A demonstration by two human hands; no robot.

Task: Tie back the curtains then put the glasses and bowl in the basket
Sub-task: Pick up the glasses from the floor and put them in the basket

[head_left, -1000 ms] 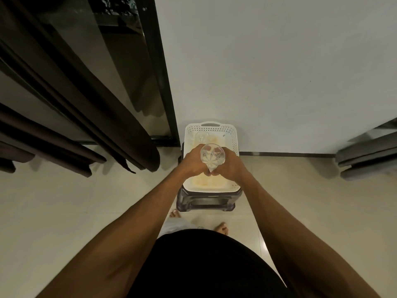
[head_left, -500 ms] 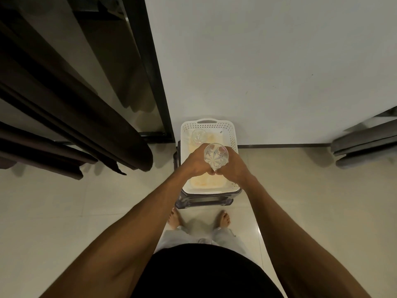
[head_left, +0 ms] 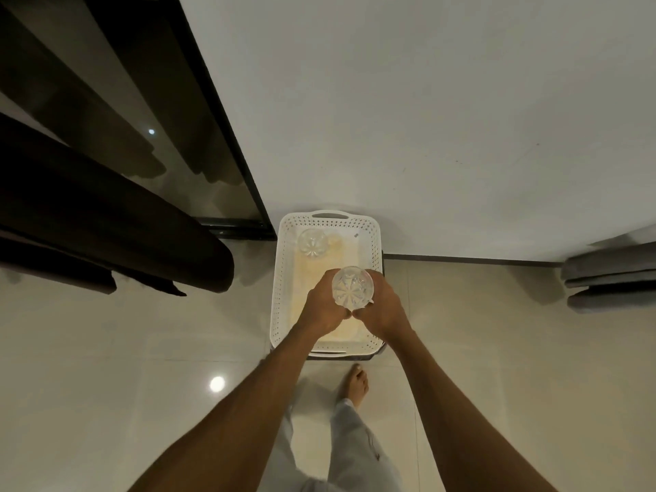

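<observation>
A plain white wall (head_left: 426,118) fills the upper view and meets a pale glossy tiled floor (head_left: 88,367) below. To the left a heavy dark brown curtain (head_left: 106,221) hangs bunched in thick folds beside a black-framed glass door (head_left: 227,136). At the far right edge a grey curtain (head_left: 610,282) is gathered too (no tie-back shows on either, so whether they are tied cannot be told). At the foot of the wall sits a white perforated plastic basket (head_left: 374,239) with a handle slot at its far end, raised on a dark stool (head_left: 340,356) of which only a sliver shows. Above the basket's near half the person's left hand (head_left: 321,307) and right hand (head_left: 381,308) meet, fingers curled round the sides of a clear cut-glass tumbler (head_left: 352,287) held upright, its starburst base visible through the mouth. A second clear cut-glass tumbler (head_left: 312,243) stands in the basket's far left corner, well apart from the held one. No bowl can be made out.

The held glass is likely weighty for its size, rigid, smooth-walled and brittle; a knock against the other tumbler or a drop onto the basket floor could chip it. Cupping its lower wall with both palms seems the safe hold, and it probably wants lowering right to the basket floor before the fingers loosen
</observation>
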